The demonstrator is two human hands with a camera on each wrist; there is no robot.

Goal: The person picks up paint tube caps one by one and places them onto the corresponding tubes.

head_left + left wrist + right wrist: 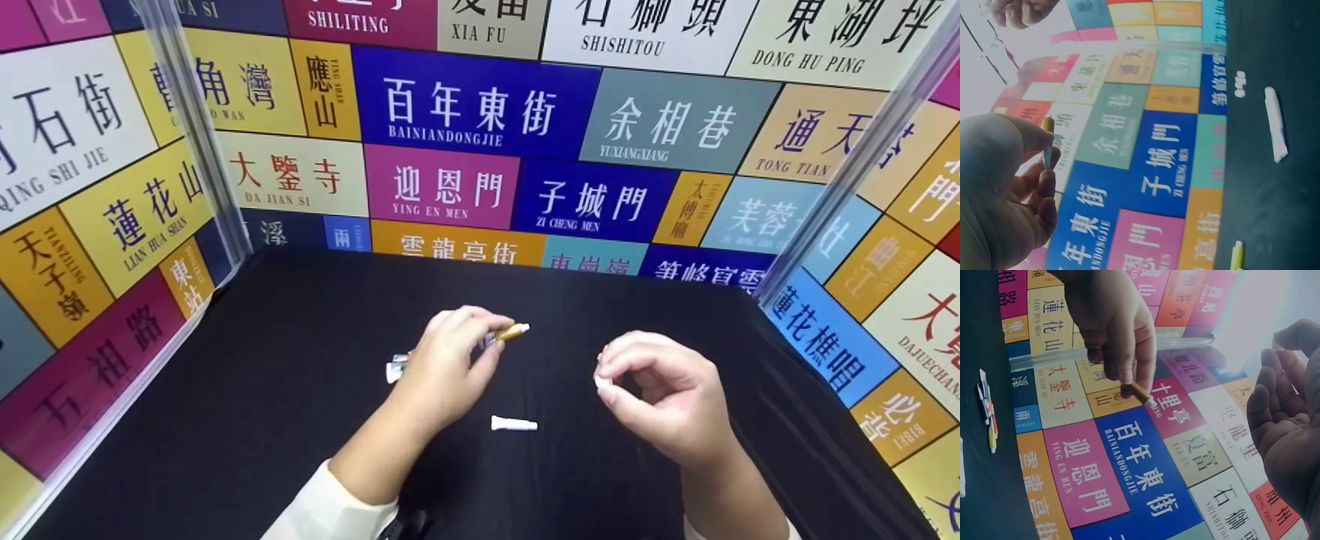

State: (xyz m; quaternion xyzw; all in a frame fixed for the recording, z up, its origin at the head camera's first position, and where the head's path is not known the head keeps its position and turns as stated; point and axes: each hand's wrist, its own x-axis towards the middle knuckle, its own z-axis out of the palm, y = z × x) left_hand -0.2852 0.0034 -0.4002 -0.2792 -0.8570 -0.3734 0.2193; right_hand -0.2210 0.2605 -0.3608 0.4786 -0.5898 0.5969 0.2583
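Note:
In the head view my left hand pinches a small gold tube with a white tip, raised above the black table. The same tube shows between thumb and fingers in the left wrist view. My right hand is held apart, to the right, its thumb and forefinger tips brought together. Whether anything small sits between them cannot be told. A small white tube lies on the cloth between the hands. Behind my left hand other tubes lie partly hidden; the right wrist view shows several tubes bunched together.
Small white pieces, like caps, lie on the black cloth beyond the white tube. Walls of coloured street-name signs enclose the table at the back and sides. Clear corner strips join these panels.

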